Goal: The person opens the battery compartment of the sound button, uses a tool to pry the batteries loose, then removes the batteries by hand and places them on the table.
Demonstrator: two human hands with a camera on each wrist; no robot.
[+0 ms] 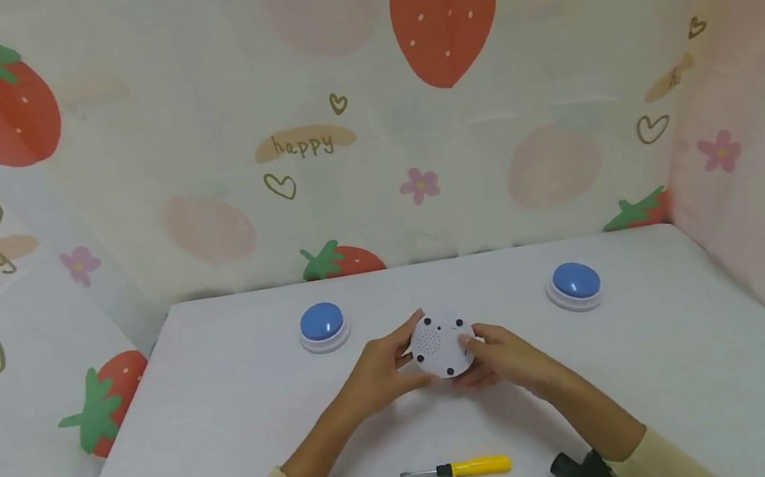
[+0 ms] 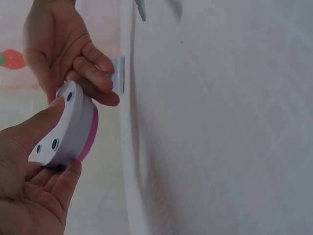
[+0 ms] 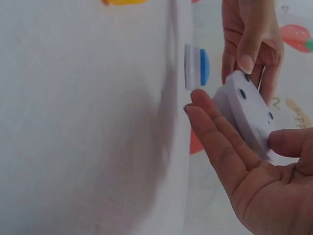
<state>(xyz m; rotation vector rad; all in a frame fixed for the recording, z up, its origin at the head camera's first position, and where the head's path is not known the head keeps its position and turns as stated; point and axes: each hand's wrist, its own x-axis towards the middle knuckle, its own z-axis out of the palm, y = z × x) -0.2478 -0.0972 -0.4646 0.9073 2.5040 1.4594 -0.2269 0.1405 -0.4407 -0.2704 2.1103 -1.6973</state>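
Observation:
Both hands hold a round white push button (image 1: 444,355) above the middle of the table, its underside turned up toward the head view. That underside has speaker holes and several dark round spots near the rim. In the left wrist view, the button's pink top (image 2: 90,134) faces away. My left hand (image 1: 380,374) grips the left edge, thumb on one face and fingers on the opposite side. From the right, my right hand (image 1: 514,357) pinches it, with the thumb on the underside; the right wrist view shows its other fingers (image 3: 220,142) extended behind the button.
A screwdriver (image 1: 475,467) with a yellow handle lies near the front of the white table (image 1: 186,470). Two blue-topped white buttons stand farther back, one at the left (image 1: 323,327) and one at the right (image 1: 574,286). A strawberry-print curtain (image 1: 197,109) surrounds the table.

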